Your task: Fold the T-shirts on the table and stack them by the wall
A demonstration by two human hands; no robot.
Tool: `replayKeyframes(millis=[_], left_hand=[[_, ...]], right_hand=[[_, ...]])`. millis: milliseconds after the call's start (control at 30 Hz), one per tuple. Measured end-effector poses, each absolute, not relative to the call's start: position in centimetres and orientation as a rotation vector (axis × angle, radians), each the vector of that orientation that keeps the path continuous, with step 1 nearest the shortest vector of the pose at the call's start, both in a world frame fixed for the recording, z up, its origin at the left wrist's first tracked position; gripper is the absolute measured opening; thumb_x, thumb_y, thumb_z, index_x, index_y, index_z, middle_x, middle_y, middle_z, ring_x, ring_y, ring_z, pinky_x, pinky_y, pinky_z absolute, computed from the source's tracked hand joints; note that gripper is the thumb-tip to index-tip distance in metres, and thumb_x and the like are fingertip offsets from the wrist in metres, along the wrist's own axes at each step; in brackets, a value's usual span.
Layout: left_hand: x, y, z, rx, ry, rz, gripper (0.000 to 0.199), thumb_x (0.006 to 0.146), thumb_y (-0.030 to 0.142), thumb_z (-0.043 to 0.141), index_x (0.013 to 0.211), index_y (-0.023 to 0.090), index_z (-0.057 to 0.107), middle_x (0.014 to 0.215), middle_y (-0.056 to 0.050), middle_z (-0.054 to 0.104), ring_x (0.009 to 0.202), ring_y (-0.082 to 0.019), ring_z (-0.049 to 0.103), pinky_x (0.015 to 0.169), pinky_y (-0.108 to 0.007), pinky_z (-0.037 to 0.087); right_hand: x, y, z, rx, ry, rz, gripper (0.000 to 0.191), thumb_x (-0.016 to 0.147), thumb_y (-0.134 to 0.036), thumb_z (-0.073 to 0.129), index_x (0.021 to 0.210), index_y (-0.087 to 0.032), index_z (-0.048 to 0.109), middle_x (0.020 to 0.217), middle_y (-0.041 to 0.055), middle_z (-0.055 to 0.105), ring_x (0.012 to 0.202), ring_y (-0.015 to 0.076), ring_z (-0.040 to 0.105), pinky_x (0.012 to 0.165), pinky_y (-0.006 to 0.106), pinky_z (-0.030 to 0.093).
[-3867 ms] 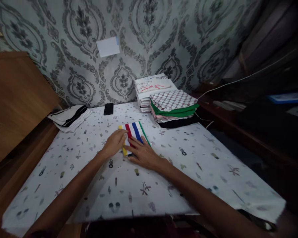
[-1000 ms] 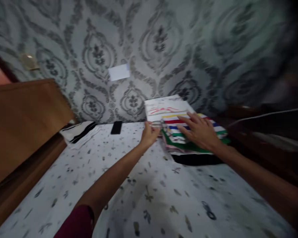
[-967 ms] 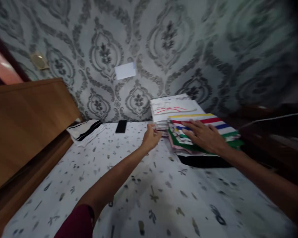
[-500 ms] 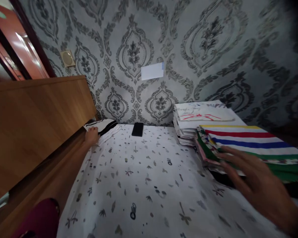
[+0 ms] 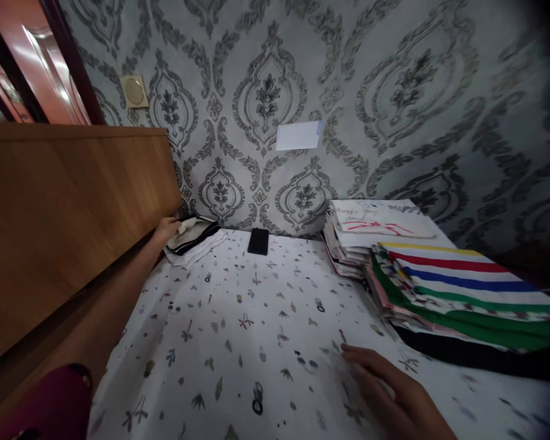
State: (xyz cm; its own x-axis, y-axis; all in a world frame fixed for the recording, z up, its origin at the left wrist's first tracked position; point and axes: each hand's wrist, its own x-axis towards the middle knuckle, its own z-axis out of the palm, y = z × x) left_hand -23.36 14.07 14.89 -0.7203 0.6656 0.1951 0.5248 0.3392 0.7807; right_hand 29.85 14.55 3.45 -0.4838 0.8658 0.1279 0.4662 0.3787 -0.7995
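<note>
At the far left edge of the bed, my left hand point(image 5: 167, 228) has its fingers closed on the corner of a folded cloth point(image 5: 195, 234), pale with black stripes. Beneath that cloth lies a white folded piece point(image 5: 201, 252). My right hand point(image 5: 394, 391) hovers low over the patterned white sheet point(image 5: 238, 330), its fingers stretched out and partly blurred, with nothing visible in them. Beyond it, to the right, stands a pile of folded cloths point(image 5: 458, 275), the top one striped yellow, red, blue and green.
A taller stack of white folded cloths point(image 5: 380, 226) stands behind the striped pile. A black phone point(image 5: 258, 241) lies near the wall. The wooden board point(image 5: 82, 201) rises along the left side, and patterned wallpaper point(image 5: 266, 91) covers the wall behind.
My right hand has moved from beside the striped pile down and left over the sheet. My left hand stays at the far-left cloth, whose near corner now looks lifted.
</note>
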Motion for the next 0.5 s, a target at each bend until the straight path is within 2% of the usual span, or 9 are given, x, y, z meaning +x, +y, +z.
replayKeyframes(millis=[133,200,267,333,433,500], left_hand=[[-18.1,14.0,19.6,1.156,1.988,1.664,0.013,0.077,0.031,0.056,0.077,0.018,0.056,0.066,-0.002,0.061,0.067,-0.016,0.062,0.065,-0.026,0.050],[-14.1,13.2,22.6,1.180,1.387,1.878,0.012,0.076,0.029,0.058,0.078,0.018,0.055,0.070,-0.001,0.061,0.067,-0.014,0.062,0.069,-0.027,0.052],[-9.5,11.8,25.6,1.211,1.001,1.877,0.009,0.082,0.027,0.057,0.082,0.017,0.057,0.074,-0.001,0.062,0.069,-0.014,0.062,0.074,-0.031,0.054],[-5.3,10.1,28.1,1.217,0.834,1.847,0.014,0.092,0.021,0.045,0.083,0.017,0.056,0.077,-0.001,0.062,0.075,-0.015,0.063,0.083,-0.038,0.055],[-0.9,7.5,30.3,1.261,0.752,1.808,0.023,0.099,0.017,0.036,0.087,0.018,0.056,0.086,-0.003,0.064,0.095,-0.019,0.063,0.093,-0.047,0.051],[0.7,6.3,30.7,1.281,0.738,1.795,0.025,0.102,0.017,0.035,0.086,0.018,0.055,0.087,-0.003,0.064,0.099,-0.019,0.061,0.096,-0.048,0.051]], right_hand=[[25.4,13.4,5.5,-1.071,-1.842,1.513,0.056,0.078,-0.073,0.062,0.101,-0.024,0.076,0.115,0.0145,0.073,0.108,0.0348,0.069,0.092,0.048,0.057],[22.5,12.7,6.1,-1.012,-1.640,1.768,0.060,0.076,-0.071,0.067,0.109,-0.022,0.072,0.126,0.0155,0.067,0.111,0.0333,0.068,0.094,0.047,0.056],[19.9,11.9,6.2,-0.954,-1.383,1.992,0.067,0.072,-0.065,0.076,0.124,-0.025,0.064,0.136,0.0150,0.061,0.116,0.0314,0.065,0.095,0.047,0.055],[18.1,11.2,6.2,-0.870,-1.166,2.165,0.073,0.070,-0.060,0.081,0.131,-0.028,0.057,0.140,0.0140,0.057,0.116,0.0306,0.064,0.091,0.048,0.057],[17.2,10.5,5.9,-0.748,-0.951,2.330,0.063,0.072,-0.053,0.082,0.124,-0.029,0.057,0.131,0.0098,0.063,0.103,0.0275,0.069,0.083,0.048,0.060],[17.8,10.5,5.6,-0.728,-0.832,2.290,0.049,0.072,-0.041,0.084,0.112,-0.028,0.059,0.111,0.0046,0.071,0.089,0.0216,0.071,0.077,0.040,0.061]])
